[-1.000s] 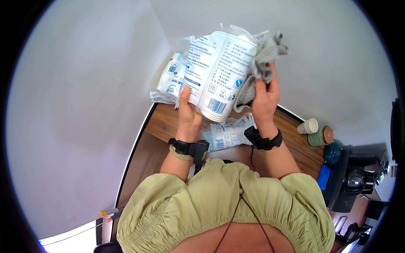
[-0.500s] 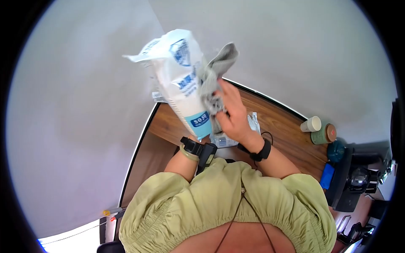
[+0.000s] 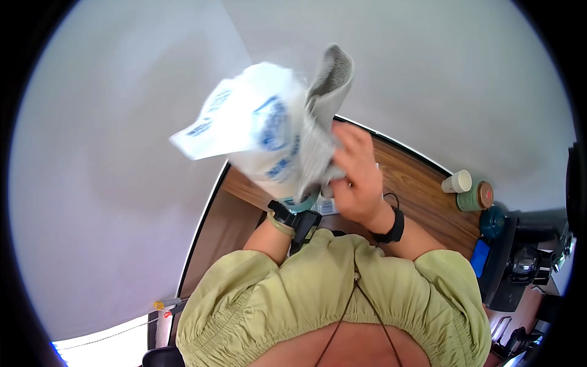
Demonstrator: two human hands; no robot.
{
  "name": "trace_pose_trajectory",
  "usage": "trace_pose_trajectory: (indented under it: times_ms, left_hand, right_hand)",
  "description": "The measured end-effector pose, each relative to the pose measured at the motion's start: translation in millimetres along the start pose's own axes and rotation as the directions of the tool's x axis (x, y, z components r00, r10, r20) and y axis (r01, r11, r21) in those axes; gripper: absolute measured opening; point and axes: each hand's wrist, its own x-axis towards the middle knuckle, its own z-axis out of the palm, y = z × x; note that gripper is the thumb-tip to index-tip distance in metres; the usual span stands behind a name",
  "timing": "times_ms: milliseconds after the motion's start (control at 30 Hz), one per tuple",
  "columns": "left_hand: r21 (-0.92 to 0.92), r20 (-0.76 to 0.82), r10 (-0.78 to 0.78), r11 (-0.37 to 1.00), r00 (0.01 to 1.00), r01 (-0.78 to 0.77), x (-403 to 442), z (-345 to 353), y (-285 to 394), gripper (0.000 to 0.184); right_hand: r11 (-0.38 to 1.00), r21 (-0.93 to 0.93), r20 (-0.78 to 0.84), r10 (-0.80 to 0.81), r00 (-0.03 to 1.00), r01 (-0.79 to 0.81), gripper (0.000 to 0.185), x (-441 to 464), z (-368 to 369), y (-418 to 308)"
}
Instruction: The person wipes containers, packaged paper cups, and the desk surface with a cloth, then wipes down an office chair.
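A white plastic package of paper cups with blue print (image 3: 254,119) is raised in front of me, blurred by motion. My left hand is hidden behind its lower end; only the wrist with its black strap and a pale bangle shows. A grey cloth (image 3: 324,116) lies against the right side of the package, its top end folded over. My right hand (image 3: 359,174) grips the cloth, fingers curled, and presses it to the package. Behind my hands, part of another package (image 3: 328,206) shows on the wooden desk (image 3: 416,183).
At the desk's right side stand a paper cup (image 3: 457,181), a green jar with a brown lid (image 3: 476,196) and a blue-green round container (image 3: 492,221). A blue object (image 3: 480,257) and black equipment are beyond them. Grey panels rise behind the desk.
The package has been turned from its barcode side to the blue-logo side and has come lower. My right hand and the cloth have moved left and down, and my left hand has gone out of sight.
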Motion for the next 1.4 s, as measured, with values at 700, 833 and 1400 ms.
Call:
trace_pose_trajectory:
  times_ms: [700,833,1400]
  left_hand:
    - [-0.010,-0.169,0.173,0.984,0.970,-0.178,25.6,-44.7,12.5,0.078]
    - [0.135,-0.204,0.280,0.957,0.938,-0.257,24.6,-65.5,6.2,0.068]
    - [0.551,-0.121,0.414,0.784,0.902,-0.286,15.9,-35.6,18.9,0.058]
  right_hand:
    - [0.504,0.085,0.495,0.727,0.475,-0.859,0.029,-64.4,-43.6,32.2]
    - [0.453,0.405,-0.051,0.878,0.475,-0.794,0.026,-51.2,-81.4,42.0]
    - [0.855,-0.185,-0.168,0.458,0.873,-0.485,0.029,9.4,-129.7,38.8]
